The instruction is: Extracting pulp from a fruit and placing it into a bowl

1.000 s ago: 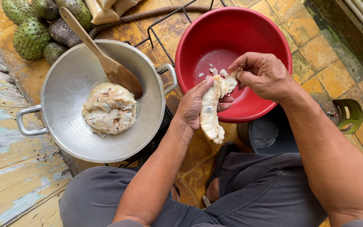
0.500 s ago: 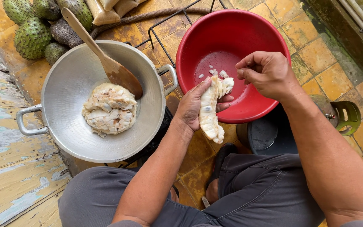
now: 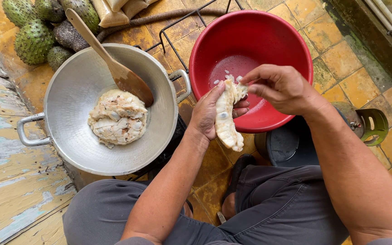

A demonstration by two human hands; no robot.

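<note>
Left hand [image 3: 209,113] cradles fruit pulp [image 3: 225,120]; right hand [image 3: 280,88] pinches it.

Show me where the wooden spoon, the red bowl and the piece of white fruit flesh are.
wooden spoon [image 3: 125,79], head view, on its broad blade inside the metal pan.
red bowl [image 3: 291,38], head view, on the bare inner wall at upper right.
piece of white fruit flesh [image 3: 225,124], head view, on its middle below the fingers.

Both forearms are bare, no sleeves, watch or rings showing. The left hand [image 3: 209,115] and right hand [image 3: 280,88] are ungloved. Below the red bowl [image 3: 205,59], grey trousers [image 3: 268,204] cover the legs.
</note>
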